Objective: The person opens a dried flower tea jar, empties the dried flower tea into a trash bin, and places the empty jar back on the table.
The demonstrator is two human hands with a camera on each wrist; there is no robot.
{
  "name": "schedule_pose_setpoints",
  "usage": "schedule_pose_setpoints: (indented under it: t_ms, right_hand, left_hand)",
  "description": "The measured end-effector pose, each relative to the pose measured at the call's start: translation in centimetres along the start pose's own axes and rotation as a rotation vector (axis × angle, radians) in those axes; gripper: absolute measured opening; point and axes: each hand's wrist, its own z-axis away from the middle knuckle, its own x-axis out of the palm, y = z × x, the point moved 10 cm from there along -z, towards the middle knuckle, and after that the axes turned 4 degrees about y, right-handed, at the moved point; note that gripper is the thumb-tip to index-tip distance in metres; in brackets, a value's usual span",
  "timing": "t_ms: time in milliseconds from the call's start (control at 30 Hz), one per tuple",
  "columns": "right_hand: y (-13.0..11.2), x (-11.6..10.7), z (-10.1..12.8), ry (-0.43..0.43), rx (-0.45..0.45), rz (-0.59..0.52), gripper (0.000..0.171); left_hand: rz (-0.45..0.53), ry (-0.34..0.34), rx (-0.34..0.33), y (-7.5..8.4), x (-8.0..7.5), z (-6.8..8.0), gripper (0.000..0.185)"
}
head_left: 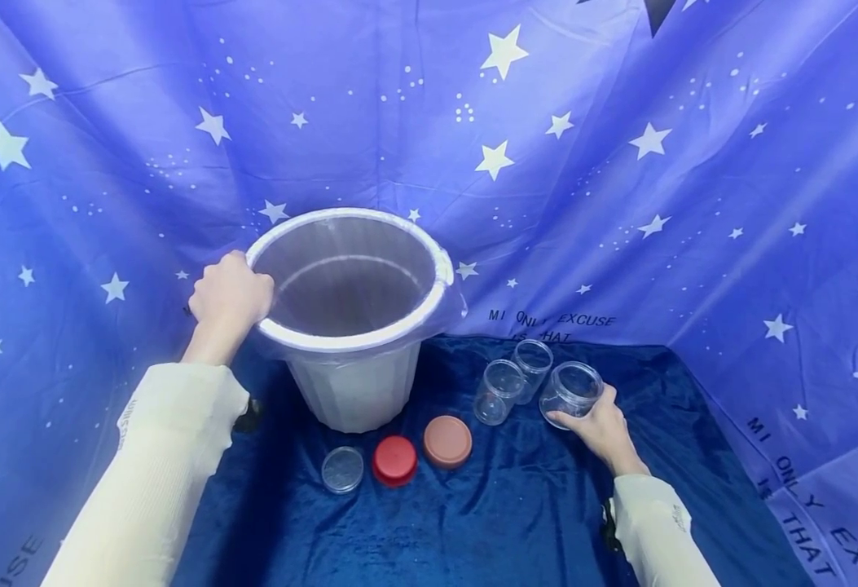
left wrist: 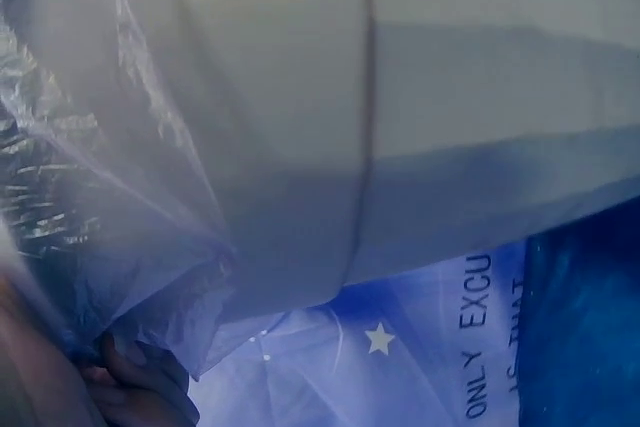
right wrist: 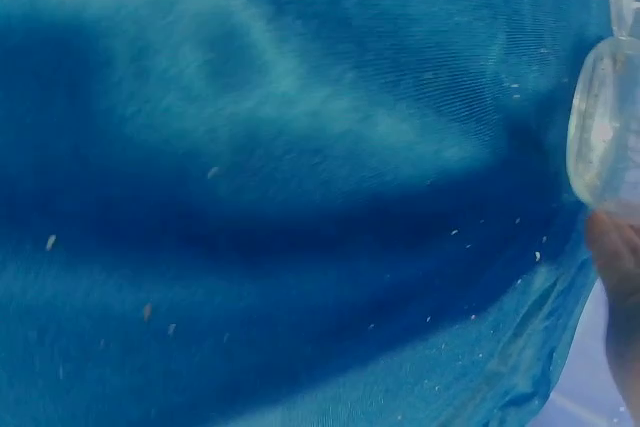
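A pale trash bin (head_left: pixel 355 391) with a thin clear bag (head_left: pixel 446 318) folded over its rim is at the left centre in the head view. My left hand (head_left: pixel 231 297) grips the bin's rim at the left, bag included; in the left wrist view its curled fingers (left wrist: pixel 150 387) show beneath the plastic. On the right, my right hand (head_left: pixel 608 432) holds a clear round jar (head_left: pixel 574 395) without a lid, thumb on the near side. The right wrist view catches only part of this jar (right wrist: pixel 605 127) and some of the hand (right wrist: pixel 618 267).
Two more clear jars (head_left: pixel 503 383) (head_left: pixel 534 363) stand left of the held one. In front of the bin lie a clear lid (head_left: pixel 342 470), a red lid (head_left: pixel 395 460) and an orange-brown lid (head_left: pixel 447 441). Dark blue cloth (head_left: pixel 517 522) covers the table; a starry curtain (head_left: pixel 429 106) hangs behind.
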Motion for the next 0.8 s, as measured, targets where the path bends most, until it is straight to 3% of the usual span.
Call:
schedule_pose_setpoints:
  t_ms: [133,300,567,800]
  right_hand:
    - [0.8,0.0,0.5,-0.02,0.069,-0.026,0.121]
    - [1.1,0.0,0.9,-0.015,0.093,-0.066,0.122]
    - [0.9,0.5,1.1,-0.057,0.13,-0.13,0.124]
    - [0.5,0.8,1.1,-0.171,0.13,-0.146,0.125]
  left_hand:
    - [0.073,-0.022,-0.015,-0.2,0.6,0.1,0.057]
    - [0.161,-0.041,-0.029,-0.5,1.0,0.1,0.064]
    - [0.311,-0.025,-0.04,-1.2,0.9,0.0,0.057]
    - [0.388,-0.085,-0.143,-2.4,1.5,0.1,0.066]
